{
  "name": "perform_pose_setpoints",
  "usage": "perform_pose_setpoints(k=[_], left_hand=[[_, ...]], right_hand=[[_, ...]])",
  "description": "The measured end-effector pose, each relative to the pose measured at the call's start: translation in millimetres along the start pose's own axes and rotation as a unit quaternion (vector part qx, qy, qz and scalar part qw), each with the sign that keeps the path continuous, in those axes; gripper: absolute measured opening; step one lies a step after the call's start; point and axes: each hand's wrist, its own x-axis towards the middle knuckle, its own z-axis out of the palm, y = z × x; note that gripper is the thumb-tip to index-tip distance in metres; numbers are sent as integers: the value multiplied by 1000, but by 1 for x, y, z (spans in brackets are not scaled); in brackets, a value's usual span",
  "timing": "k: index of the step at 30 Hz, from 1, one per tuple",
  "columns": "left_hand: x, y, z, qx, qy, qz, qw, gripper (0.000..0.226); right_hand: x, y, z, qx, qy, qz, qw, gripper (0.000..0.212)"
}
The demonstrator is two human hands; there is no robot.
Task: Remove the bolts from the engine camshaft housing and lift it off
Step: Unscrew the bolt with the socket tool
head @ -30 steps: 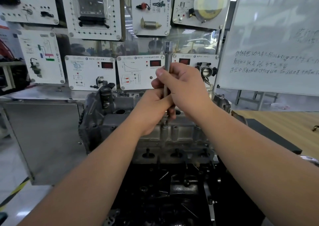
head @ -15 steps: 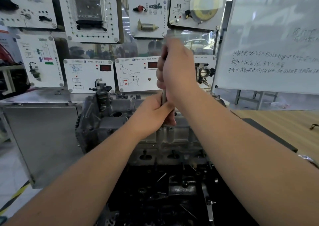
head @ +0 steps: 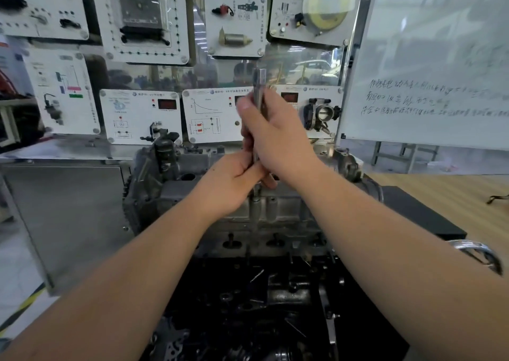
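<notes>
My right hand (head: 271,137) is wrapped around a long steel tool (head: 258,90), fingers and thumb curled on its shaft, and the shaft stands nearly upright with its top end poking out above my thumb. My left hand (head: 234,181) sits just below, its fingers curled around the lower part of the same shaft, touching the underside of my right hand. The tool's bottom end meets the housing (head: 278,206) at a boss on its top face; I cannot tell whether a bolt head is under the tip, since my fingers hide that spot. The housing is the grey cast part lying across the top of the engine (head: 154,184), directly under both hands, and it is seated on the block. Below it, nearer to me, the engine falls into dark, oily shadow where loose metal bits lie. Behind the engine stands a board (head: 140,118) of white display panels with small red readouts, and a throttle body (head: 322,112) is mounted on the panel just right of my right hand. A whiteboard (head: 429,65) with handwriting leans at the right, over a wooden table (head: 454,192). A grey metal cabinet (head: 63,212) fills the left side.
</notes>
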Motion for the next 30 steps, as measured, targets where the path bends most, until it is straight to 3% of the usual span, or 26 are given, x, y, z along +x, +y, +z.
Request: perform_pose_setpoints(k=[3, 10, 17, 25, 30], left_hand=[[-2, 1, 2, -14, 16, 23, 999, 23], [-12, -9, 10, -148, 27, 4, 989, 29], [-10, -10, 9, -85, 69, 47, 993, 27], [-8, -5, 7, -33, 84, 31, 995, 24], [-9, -4, 12, -26, 95, 23, 995, 24]], right_hand=[[-9, 19, -7, -90, 7, -19, 996, 23], [-27, 43, 2, -63, -49, -16, 997, 39], [-25, 55, 1, -39, -67, -4, 997, 52], [-25, 57, 3, 68, -31, -9, 997, 22], [-25, 56, 2, 56, -19, -9, 998, 26]])
